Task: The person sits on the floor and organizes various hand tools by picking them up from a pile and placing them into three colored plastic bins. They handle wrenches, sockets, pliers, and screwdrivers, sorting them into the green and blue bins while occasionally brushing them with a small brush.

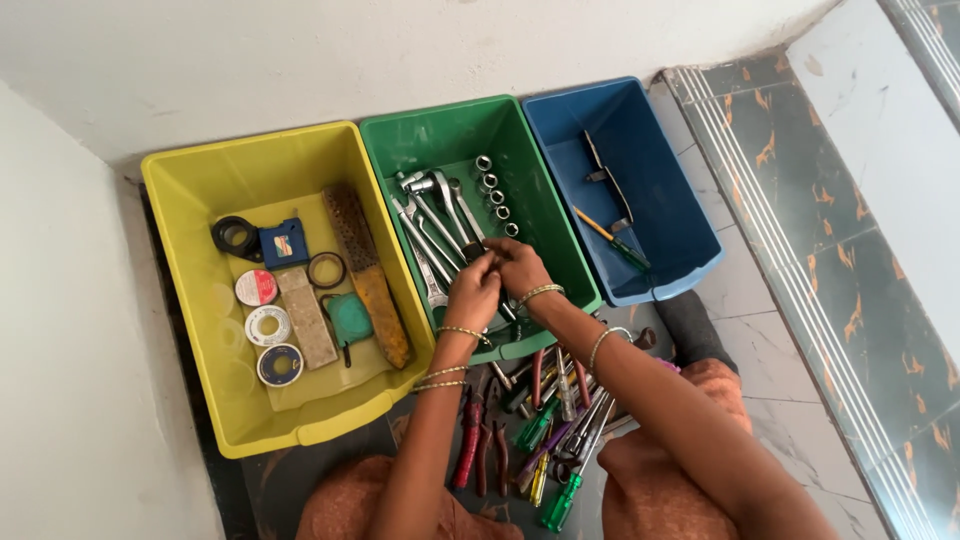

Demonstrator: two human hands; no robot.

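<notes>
Hands met over the green bin (pixel 545 215): left hand (pixel 472 295) and right hand (pixel 520 268) together pinched a small dark tool (pixel 474 250). It could have slipped, clattering among the wrenches (pixel 430 225) below.

Both hands, left hand (pixel 472 292) and right hand (pixel 520 268), meet over the green bin (pixel 530 170), whose floor is crowded with wrenches (pixel 430 225) toward nine o'clock and sockets (pixel 492 195) toward twelve. At three o'clock the blue bin (pixel 640 130) has open floor. At six o'clock a heap of pliers and screwdrivers (pixel 535 425) blocks the ground.
</notes>
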